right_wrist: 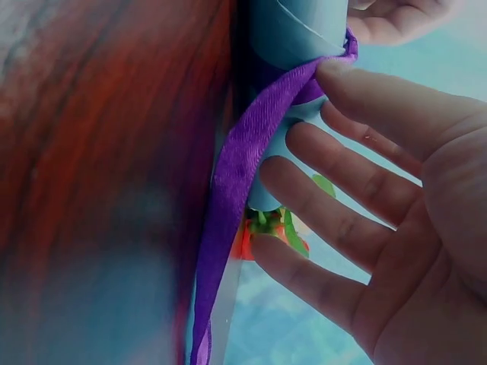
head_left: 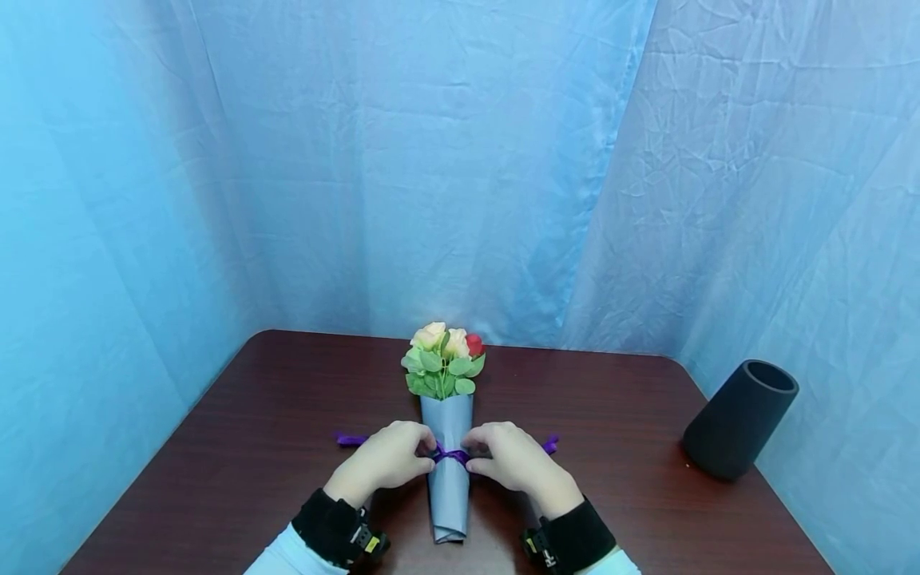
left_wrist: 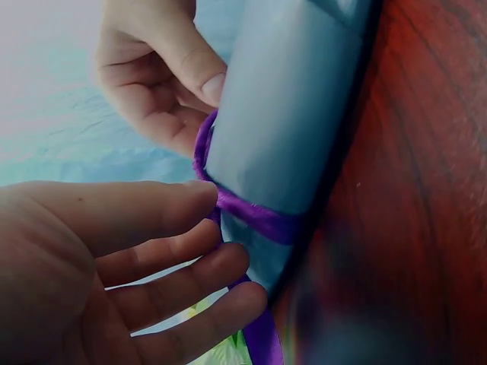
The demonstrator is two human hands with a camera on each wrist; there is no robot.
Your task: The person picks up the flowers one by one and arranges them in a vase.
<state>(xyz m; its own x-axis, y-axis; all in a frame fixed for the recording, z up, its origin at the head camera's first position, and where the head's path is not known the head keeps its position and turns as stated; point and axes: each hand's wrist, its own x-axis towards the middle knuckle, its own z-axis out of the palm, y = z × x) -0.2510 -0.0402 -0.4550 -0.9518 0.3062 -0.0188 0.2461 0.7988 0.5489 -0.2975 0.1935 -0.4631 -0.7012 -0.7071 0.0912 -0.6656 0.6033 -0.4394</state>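
Left hand and right hand, thumbs and fingertips pinching ribbon, glossy purple, looped round bouquet: smooth grey-blue tubular wrap, leafy flowers, near centre. Table, dark wood-grained, beneath. Vase, black, round-mouthed, right. Curtain, creased blue cloth, far.

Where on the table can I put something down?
Bare table: between its left edge and the purple ribbon, and between ribbon and black container. Crowded: the middle, where left hand and right hand flank wrapped flowers.
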